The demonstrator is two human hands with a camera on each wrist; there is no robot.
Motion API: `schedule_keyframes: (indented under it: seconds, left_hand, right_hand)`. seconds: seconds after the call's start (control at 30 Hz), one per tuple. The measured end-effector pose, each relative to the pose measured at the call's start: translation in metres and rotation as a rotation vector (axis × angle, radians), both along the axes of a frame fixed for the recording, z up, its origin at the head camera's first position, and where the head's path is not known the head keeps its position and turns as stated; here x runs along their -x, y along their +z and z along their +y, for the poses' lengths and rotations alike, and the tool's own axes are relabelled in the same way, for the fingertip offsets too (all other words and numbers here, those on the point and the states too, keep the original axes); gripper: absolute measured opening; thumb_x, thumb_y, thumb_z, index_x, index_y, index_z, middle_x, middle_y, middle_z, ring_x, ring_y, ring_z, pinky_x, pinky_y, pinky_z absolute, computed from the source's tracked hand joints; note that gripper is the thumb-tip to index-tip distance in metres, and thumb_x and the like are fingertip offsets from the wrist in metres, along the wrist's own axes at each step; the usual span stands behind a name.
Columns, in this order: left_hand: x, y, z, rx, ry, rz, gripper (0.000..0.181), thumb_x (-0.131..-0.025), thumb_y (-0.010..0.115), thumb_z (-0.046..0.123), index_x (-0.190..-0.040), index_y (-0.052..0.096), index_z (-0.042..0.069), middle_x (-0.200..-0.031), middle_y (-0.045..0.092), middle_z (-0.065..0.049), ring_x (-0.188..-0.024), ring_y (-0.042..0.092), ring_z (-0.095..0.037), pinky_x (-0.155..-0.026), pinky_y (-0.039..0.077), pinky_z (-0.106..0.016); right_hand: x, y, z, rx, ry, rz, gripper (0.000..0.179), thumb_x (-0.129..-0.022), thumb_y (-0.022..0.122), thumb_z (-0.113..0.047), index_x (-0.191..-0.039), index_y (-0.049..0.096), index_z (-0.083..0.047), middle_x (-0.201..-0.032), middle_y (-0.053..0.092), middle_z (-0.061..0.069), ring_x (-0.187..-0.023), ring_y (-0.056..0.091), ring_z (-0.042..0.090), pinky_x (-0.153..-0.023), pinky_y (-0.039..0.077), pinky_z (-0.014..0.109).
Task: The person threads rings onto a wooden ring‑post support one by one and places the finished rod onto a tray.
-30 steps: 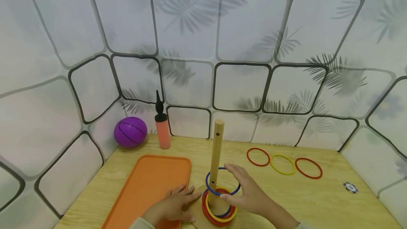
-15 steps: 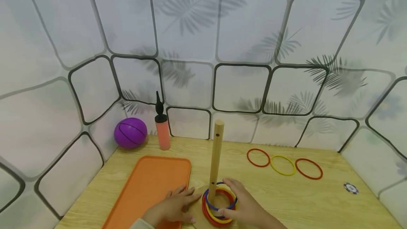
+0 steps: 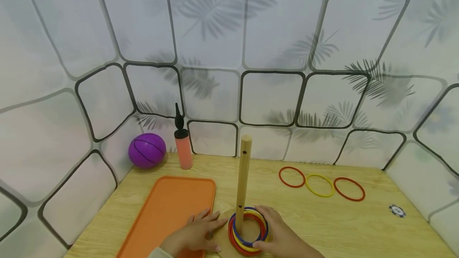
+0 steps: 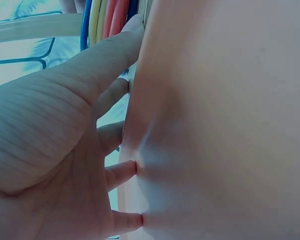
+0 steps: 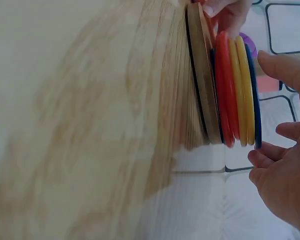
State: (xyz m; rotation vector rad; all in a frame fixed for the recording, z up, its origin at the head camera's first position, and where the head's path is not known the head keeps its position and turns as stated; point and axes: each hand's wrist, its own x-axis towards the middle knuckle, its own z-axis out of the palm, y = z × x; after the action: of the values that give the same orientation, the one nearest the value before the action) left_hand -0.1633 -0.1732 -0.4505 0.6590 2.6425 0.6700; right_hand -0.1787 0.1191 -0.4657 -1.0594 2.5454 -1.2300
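Observation:
In the head view a wooden peg (image 3: 244,170) stands upright on a flat wooden base (image 3: 225,245). Several rings lie stacked round its foot, among them red rings (image 5: 225,90) and yellow rings (image 5: 246,95). Topmost is a blue ring (image 5: 256,105), lying on the stack. My right hand (image 3: 281,232) spans this ring from the right, thumb at its near rim and fingers at its far side. Palm down with fingers spread, my left hand (image 3: 193,232) rests across the edge of an orange tray (image 3: 179,200) and the base.
Two red rings and a yellow ring (image 3: 320,196) lie on the table (image 3: 358,226) at the back right, with a poker chip (image 3: 397,210) farther right. A purple ball (image 3: 147,150) and a pink hand pump (image 3: 184,152) stand at the back left.
My right hand has lowered the blue ring down around the peg onto the stack. My left hand has stayed where it was.

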Motion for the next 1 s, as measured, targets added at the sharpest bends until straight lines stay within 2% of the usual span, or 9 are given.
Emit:
schedule_keyframes:
  seconds: [0.1,0.2,0.33,0.5,0.57,0.73,0.83,1.0]
  left_hand:
    - [0.001,-0.001,-0.001,-0.003,0.002,0.001,0.069,-0.08,0.072,0.042,-0.142,0.045,0.03,-0.149,0.036,-0.013,-0.137,0.019,-0.046,-0.098,0.015,-0.072]
    - [0.001,-0.001,-0.001,-0.004,0.004,0.003,0.069,-0.08,0.072,0.043,-0.142,0.045,0.03,-0.149,0.036,-0.013,-0.137,0.019,-0.046,-0.098,0.014,-0.072]
    - [0.001,-0.001,-0.001,-0.009,0.009,-0.003,0.069,-0.079,0.073,0.042,-0.142,0.046,0.03,-0.149,0.036,-0.012,-0.138,0.018,-0.045,-0.099,0.014,-0.072]
    - [0.0,-0.001,-0.001,-0.013,0.009,0.004,0.069,-0.079,0.073,0.042,-0.142,0.046,0.03,-0.149,0.036,-0.012,-0.138,0.019,-0.046,-0.1,0.013,-0.071]
    - [-0.001,-0.001,-0.001,-0.011,0.008,0.009,0.069,-0.079,0.073,0.042,-0.142,0.045,0.031,-0.149,0.037,-0.011,-0.137,0.019,-0.046,-0.1,0.013,-0.071]
    - [-0.001,-0.003,-0.001,-0.015,0.011,0.014,0.07,-0.079,0.073,0.043,-0.142,0.045,0.031,-0.149,0.037,-0.01,-0.137,0.02,-0.046,-0.1,0.013,-0.071]
    - [-0.001,-0.004,-0.001,-0.011,0.015,0.012,0.07,-0.079,0.073,0.044,-0.142,0.045,0.031,-0.149,0.037,-0.01,-0.137,0.02,-0.046,-0.1,0.013,-0.071]
    - [0.0,-0.003,-0.001,-0.006,0.017,0.007,0.07,-0.078,0.073,0.046,-0.142,0.045,0.032,-0.149,0.037,-0.009,-0.137,0.02,-0.045,-0.1,0.013,-0.071]
  right_hand:
    - [0.001,-0.001,0.007,0.027,-0.004,-0.002,0.08,-0.085,0.071,-0.034,-0.145,0.029,-0.001,-0.142,0.033,0.021,-0.127,0.029,0.048,-0.088,0.036,0.067]
    - [0.002,-0.001,0.016,0.019,-0.034,0.048,0.079,-0.085,0.07,-0.035,-0.144,0.031,0.0,-0.142,0.034,0.02,-0.127,0.031,0.047,-0.088,0.036,0.066]
    - [0.004,0.001,0.029,-0.034,-0.105,0.125,0.077,-0.084,0.071,-0.038,-0.142,0.035,0.0,-0.139,0.039,0.016,-0.124,0.038,0.041,-0.089,0.041,0.059]
    - [0.01,0.008,0.042,-0.035,-0.173,0.143,0.074,-0.083,0.073,-0.032,-0.14,0.037,0.0,-0.135,0.043,0.02,-0.119,0.042,0.043,-0.085,0.043,0.059]
    - [0.013,0.011,0.047,-0.024,-0.203,0.117,0.073,-0.083,0.073,-0.029,-0.14,0.037,0.0,-0.134,0.043,0.021,-0.119,0.042,0.044,-0.085,0.042,0.061]
    - [0.025,0.016,0.06,-0.054,-0.28,0.123,0.069,-0.085,0.071,-0.03,-0.14,0.039,-0.001,-0.135,0.044,0.021,-0.121,0.041,0.044,-0.088,0.039,0.063]
    - [0.036,0.017,0.067,-0.066,-0.294,0.167,0.067,-0.087,0.069,-0.03,-0.14,0.04,-0.001,-0.135,0.045,0.023,-0.122,0.04,0.047,-0.089,0.036,0.066]
    - [0.056,0.018,0.077,-0.093,-0.289,0.201,0.066,-0.089,0.066,-0.029,-0.141,0.038,0.001,-0.137,0.044,0.026,-0.125,0.036,0.05,-0.094,0.024,0.07]
